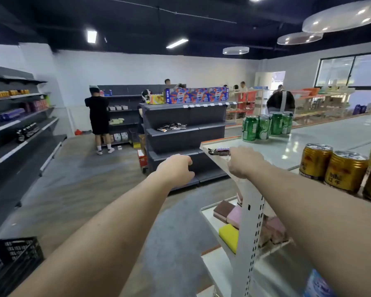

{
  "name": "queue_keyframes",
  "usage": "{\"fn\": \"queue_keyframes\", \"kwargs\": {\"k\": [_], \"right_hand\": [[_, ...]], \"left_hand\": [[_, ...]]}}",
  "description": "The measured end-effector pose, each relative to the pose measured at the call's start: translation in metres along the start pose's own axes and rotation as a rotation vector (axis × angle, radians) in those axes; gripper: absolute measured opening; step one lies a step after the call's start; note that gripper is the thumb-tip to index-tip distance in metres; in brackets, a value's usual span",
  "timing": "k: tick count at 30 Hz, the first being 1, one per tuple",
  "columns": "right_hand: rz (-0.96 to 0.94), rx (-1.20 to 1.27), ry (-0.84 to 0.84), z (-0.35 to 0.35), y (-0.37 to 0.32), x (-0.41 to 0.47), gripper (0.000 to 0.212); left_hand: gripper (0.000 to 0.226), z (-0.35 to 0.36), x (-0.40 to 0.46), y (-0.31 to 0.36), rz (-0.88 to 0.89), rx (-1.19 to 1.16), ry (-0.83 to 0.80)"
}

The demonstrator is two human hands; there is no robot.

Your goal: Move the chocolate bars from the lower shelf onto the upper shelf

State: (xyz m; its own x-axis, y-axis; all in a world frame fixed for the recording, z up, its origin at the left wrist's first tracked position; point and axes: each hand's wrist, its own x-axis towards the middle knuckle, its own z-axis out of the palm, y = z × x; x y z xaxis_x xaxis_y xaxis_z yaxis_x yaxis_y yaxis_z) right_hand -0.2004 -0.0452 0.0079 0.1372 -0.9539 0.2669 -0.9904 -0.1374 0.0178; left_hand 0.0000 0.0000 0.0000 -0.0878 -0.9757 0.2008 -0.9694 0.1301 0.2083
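Here right hand touches chocolate bar on upper shelf.

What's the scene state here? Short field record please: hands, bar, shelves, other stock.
right hand: at the near corner of the top shelf, fingers on the bar; grip not clearly visible
left hand: in the air left of the shelf, loosely curled, holds nothing
bar: lies on the top shelf's corner
lower shelf: holds brown, pink and yellow packs
green cans: upright, far side of the top shelf
gold cans: upright, right of the right arm
crate: black, bottom left
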Motion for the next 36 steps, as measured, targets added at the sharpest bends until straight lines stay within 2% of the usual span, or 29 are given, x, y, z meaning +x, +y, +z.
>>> {"fn": "queue_keyframes", "kwargs": {"k": [7,13,19,22,27,33,36], "right_hand": [[0.049,-0.076,-0.109,0.025,0.038,0.043,0.033],[0.040,-0.049,-0.177,0.044,0.054,0.073,0.029],[0.021,-0.022,-0.097,0.052,0.067,0.085,0.033],[0.027,-0.047,-0.048,0.054,0.074,0.089,0.032],[0.059,-0.063,-0.005,0.057,0.072,0.101,0.031],[-0.037,-0.013,0.110,0.054,0.020,0.126,0.036],[-0.144,0.022,0.202,0.061,-0.026,0.133,0.036]], "left_hand": [[0.036,0.030,0.069,0.036,0.084,0.043,0.005],[0.017,0.047,0.136,0.059,0.191,0.098,0.032],[0.030,0.063,0.195,0.080,0.298,0.208,-0.061],[0.029,0.073,0.211,0.080,0.262,0.213,-0.124],[0.020,0.073,0.214,0.070,0.231,0.192,0.035],[0.029,0.052,0.194,0.009,0.017,0.172,0.261],[0.031,0.045,0.170,-0.043,-0.148,0.189,0.282]]}}
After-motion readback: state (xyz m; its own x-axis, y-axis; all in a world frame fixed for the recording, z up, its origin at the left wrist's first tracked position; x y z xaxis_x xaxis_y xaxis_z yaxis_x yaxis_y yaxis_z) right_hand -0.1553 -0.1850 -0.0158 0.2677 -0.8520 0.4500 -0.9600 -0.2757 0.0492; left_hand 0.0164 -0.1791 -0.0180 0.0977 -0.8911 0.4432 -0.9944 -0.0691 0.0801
